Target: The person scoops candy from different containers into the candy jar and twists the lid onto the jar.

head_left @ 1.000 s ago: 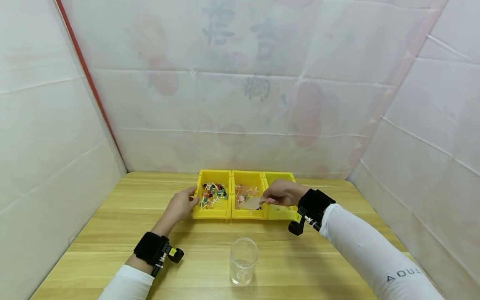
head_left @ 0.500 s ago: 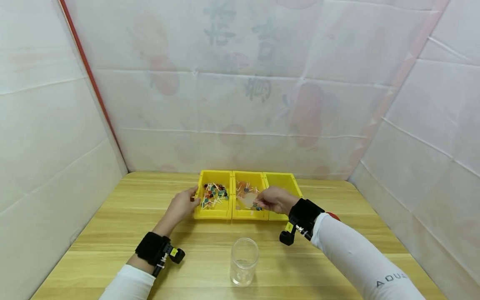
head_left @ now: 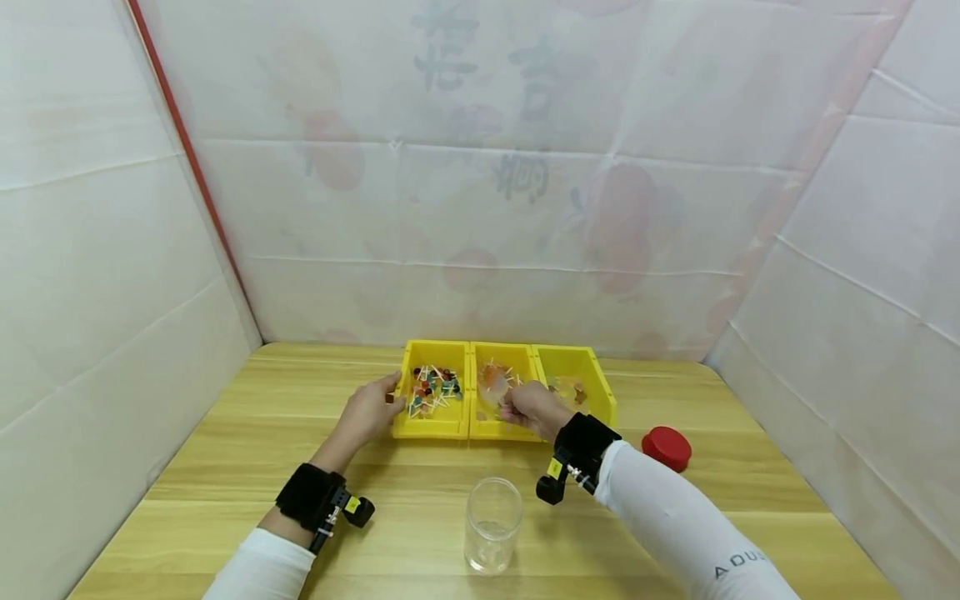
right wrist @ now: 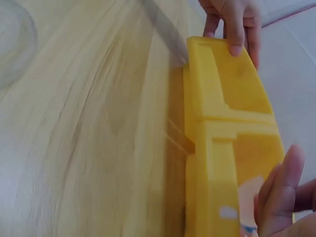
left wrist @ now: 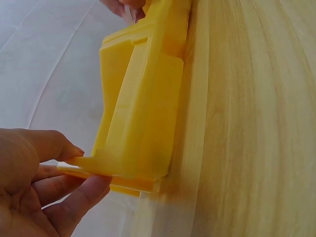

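My left hand (head_left: 369,410) grips the outer left wall of the left yellow bin (left wrist: 133,113), thumb on one side of it and fingers on the other. Inside that bin lie many small lollipop-like sticks (head_left: 433,387) with coloured heads. Over the middle yellow bin (head_left: 487,429) my right hand (head_left: 534,407) reaches in with curled fingers. It pinches a pale translucent scoop-like piece (head_left: 493,390), whose handle is hidden by the fingers. More sticks with orange and pale heads lie around that piece. The right yellow bin (head_left: 609,404) holds a few pale and brownish bits.
A clear jar (head_left: 492,527) stands upright on the wooden table (head_left: 405,517), in front of the bins. To the right lies a red lid (head_left: 667,448). A pale cloth wall (head_left: 465,300) rises just behind the bins.
My right hand has moved left and slightly down over the middle bin with the scoop-like piece. The right bin's contents and the red lid have come into view. My left hand keeps its grip.
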`<state>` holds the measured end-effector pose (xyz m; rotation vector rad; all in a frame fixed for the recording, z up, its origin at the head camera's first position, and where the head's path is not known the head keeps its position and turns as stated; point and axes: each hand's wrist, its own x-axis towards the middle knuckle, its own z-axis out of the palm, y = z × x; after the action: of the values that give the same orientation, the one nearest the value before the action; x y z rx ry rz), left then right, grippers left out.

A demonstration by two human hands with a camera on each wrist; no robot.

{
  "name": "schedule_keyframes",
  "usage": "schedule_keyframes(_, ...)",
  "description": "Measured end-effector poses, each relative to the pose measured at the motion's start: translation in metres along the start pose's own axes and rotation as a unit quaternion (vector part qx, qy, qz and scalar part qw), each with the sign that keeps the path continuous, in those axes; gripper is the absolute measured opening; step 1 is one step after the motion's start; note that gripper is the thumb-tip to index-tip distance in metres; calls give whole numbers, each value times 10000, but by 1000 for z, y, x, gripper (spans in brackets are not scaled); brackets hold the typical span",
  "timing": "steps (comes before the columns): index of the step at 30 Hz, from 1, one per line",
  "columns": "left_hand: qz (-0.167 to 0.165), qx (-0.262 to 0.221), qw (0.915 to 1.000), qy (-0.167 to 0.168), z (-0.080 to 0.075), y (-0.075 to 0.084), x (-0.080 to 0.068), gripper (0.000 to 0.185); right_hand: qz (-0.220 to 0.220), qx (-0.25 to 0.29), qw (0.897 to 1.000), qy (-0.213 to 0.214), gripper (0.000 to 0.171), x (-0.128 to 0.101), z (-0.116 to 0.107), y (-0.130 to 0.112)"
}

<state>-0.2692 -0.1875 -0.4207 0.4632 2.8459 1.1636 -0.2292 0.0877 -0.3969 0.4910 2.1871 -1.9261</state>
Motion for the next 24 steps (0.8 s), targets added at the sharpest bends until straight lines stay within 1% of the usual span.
schedule_keyframes(4, 115, 41, 9999, 42, 0, 1, -1, 59, -224, 299, 9992, 110, 34, -1, 9, 8)
schedule_keyframes(10, 161, 90, 9998, 102, -1, 1, -2, 59, -451, 659, 9968, 80, 38, -1, 14, 19)
schedule_keyframes(16, 144, 60, 9999, 49, 0, 2, -5, 59, -465, 1135, 9923, 149, 44, -2, 15, 24)
schedule_keyframes(20, 135, 44, 9999, 47, -1, 2, -6, 59, -432, 1256, 9909, 202, 38, -5, 17, 27)
schedule_keyframes(24, 166, 111, 9997, 101, -2, 0, -5, 59, -449, 1410, 9889, 163, 33, -7, 18, 29)
